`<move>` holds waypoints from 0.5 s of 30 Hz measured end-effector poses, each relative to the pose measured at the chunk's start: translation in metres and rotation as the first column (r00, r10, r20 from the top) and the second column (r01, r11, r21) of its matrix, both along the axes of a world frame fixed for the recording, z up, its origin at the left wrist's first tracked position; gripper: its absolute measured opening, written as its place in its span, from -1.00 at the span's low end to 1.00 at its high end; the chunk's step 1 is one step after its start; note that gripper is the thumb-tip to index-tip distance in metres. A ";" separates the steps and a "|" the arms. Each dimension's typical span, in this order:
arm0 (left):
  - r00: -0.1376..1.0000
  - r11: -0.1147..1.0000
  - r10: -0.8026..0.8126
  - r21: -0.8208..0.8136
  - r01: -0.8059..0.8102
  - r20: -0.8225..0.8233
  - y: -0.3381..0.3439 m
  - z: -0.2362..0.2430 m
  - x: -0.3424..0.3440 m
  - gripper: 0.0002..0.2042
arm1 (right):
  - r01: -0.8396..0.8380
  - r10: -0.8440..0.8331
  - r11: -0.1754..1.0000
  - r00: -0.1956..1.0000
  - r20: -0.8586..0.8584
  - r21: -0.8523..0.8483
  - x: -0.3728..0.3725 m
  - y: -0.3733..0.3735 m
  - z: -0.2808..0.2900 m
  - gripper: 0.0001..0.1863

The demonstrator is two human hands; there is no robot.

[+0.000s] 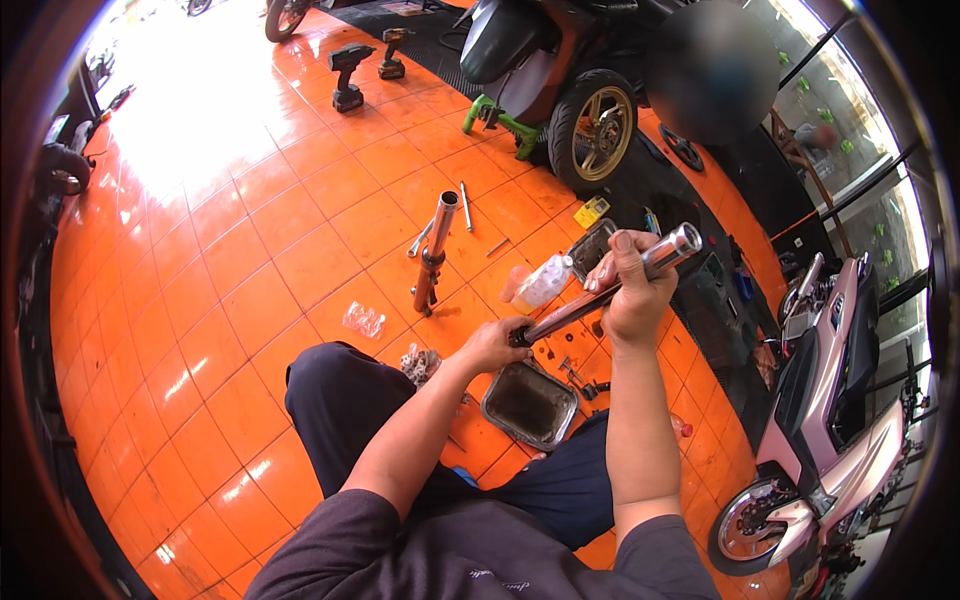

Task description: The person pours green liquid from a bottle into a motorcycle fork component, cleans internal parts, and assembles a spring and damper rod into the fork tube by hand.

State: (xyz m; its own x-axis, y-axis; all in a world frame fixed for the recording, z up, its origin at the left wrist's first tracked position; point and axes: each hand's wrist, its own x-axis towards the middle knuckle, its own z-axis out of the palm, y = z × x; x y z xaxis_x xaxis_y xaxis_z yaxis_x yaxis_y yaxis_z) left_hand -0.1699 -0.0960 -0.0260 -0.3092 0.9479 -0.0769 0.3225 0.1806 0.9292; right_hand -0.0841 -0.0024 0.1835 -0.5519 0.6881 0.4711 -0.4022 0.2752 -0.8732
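A motorcycle fork tube (pixel 570 316) slants up to the right across my lap, its shiny open end uppermost. Near its low, dark end my left hand (pixel 495 345) is closed round it. Higher up, my right hand (pixel 640 295) grips the tube just below the bright end, thumb raised along it. Beneath the tube, a metal pan (pixel 530 405) with dark liquid or residue sits on the floor between my legs. A second fork leg (pixel 432 260) stands upright on the tiles beyond my left knee. A clear plastic bottle or bag (pixel 542 284) is just behind the held tube.
Small loose parts (pixel 585 385) lie right of the pan. Wrenches (pixel 466 205), crumpled plastic (pixel 364 320) and a rag (pixel 419 365) are on the orange tiles. Power drills (pixel 348 78) stand farther off. A scooter wheel (pixel 592 130) is ahead; a pink scooter (pixel 830 400) stands right.
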 end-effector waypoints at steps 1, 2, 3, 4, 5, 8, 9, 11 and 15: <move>1.000 1.000 -0.001 -0.001 0.001 -0.006 0.000 -0.001 0.000 -0.42 | -0.010 0.010 1.000 1.000 -0.003 0.005 0.000 0.001 -0.005 -0.81; 1.000 1.000 0.002 0.002 -0.002 -0.007 0.001 -0.002 0.000 -0.42 | -0.013 0.013 1.000 1.000 -0.004 0.010 0.000 0.000 -0.009 -0.81; 1.000 1.000 0.005 0.005 -0.005 -0.008 0.001 -0.003 0.000 -0.42 | -0.005 0.005 1.000 1.000 -0.014 -0.003 0.000 0.001 -0.011 -0.81; 1.000 1.000 0.008 0.008 -0.008 -0.010 0.001 -0.004 0.000 -0.41 | 0.002 -0.002 1.000 1.000 -0.025 -0.016 0.000 0.001 -0.012 -0.81; 1.000 1.000 0.014 -0.007 -0.014 -0.001 0.001 -0.002 0.001 -0.42 | 0.013 -0.014 1.000 0.999 -0.034 -0.029 0.002 0.001 -0.013 -0.80; 1.000 0.999 0.018 -0.033 -0.018 0.025 0.002 0.001 0.001 -0.43 | 0.010 -0.010 1.000 0.999 -0.033 -0.019 0.000 0.002 -0.011 -0.79; 0.999 1.000 0.011 -0.028 -0.010 0.033 0.003 0.000 0.001 -0.43 | 0.008 -0.008 1.000 0.999 -0.031 -0.017 -0.001 0.004 -0.011 -0.79; 1.000 1.000 0.003 -0.014 -0.003 0.031 0.004 -0.001 -0.001 -0.44 | 0.003 -0.003 1.000 1.000 -0.028 -0.015 -0.004 0.006 -0.013 -0.79; 1.000 1.000 -0.024 -0.006 0.024 0.010 0.005 -0.001 -0.002 -0.44 | -0.018 0.014 0.994 0.999 -0.031 -0.111 -0.008 0.011 -0.011 -0.83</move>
